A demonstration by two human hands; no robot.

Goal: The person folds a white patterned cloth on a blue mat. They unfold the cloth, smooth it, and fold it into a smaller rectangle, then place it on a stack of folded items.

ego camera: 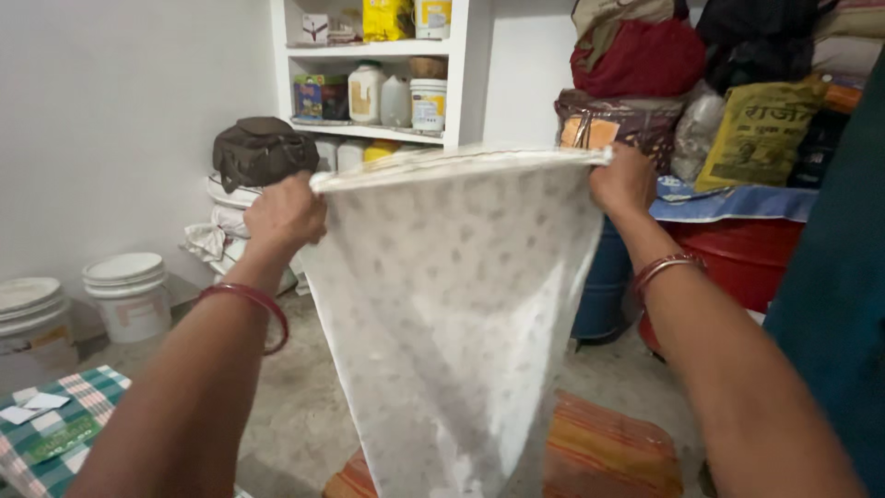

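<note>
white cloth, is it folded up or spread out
Spread out: the white cloth hangs open, its top edge stretched taut between the left hand and right hand.

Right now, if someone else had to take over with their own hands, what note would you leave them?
Left hand: shut on the top left corner of the white cloth.
Right hand: shut on the top right corner.
The cloth hangs spread out in the air between both hands, top edge pulled fairly straight, lower part narrowing over the striped orange mat on the floor.
Done: cloth lifted and opened out.
Left: no fold shows in it yet; it has not been laid down.
</note>
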